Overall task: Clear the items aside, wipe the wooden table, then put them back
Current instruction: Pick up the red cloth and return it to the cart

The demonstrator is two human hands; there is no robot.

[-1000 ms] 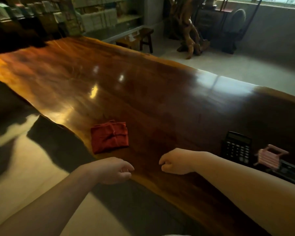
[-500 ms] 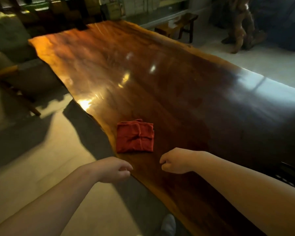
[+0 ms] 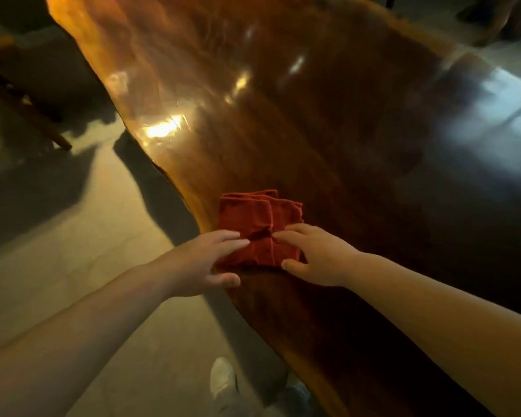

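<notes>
A folded red cloth (image 3: pixel 257 224) lies near the left live edge of the long polished wooden table (image 3: pixel 283 130). My left hand (image 3: pixel 205 263) reaches over the table edge, its straight fingers lying on the cloth's near left part and its thumb spread just short of the near edge. My right hand (image 3: pixel 316 254) rests its fingers on the cloth's near right part, with the thumb touching the near right corner. Neither hand visibly lifts the cloth. No other table items are in view.
A wooden chair (image 3: pixel 27 94) stands on the pale floor to the left of the table. My shoe (image 3: pixel 223 377) shows below, close to the table edge. A dark carved wooden piece (image 3: pixel 494 19) stands past the far right corner.
Both hands uncurled from loose fists and reached forward onto the red cloth. The view swung left and down, so the calculator and the pink item at the right left the frame.
</notes>
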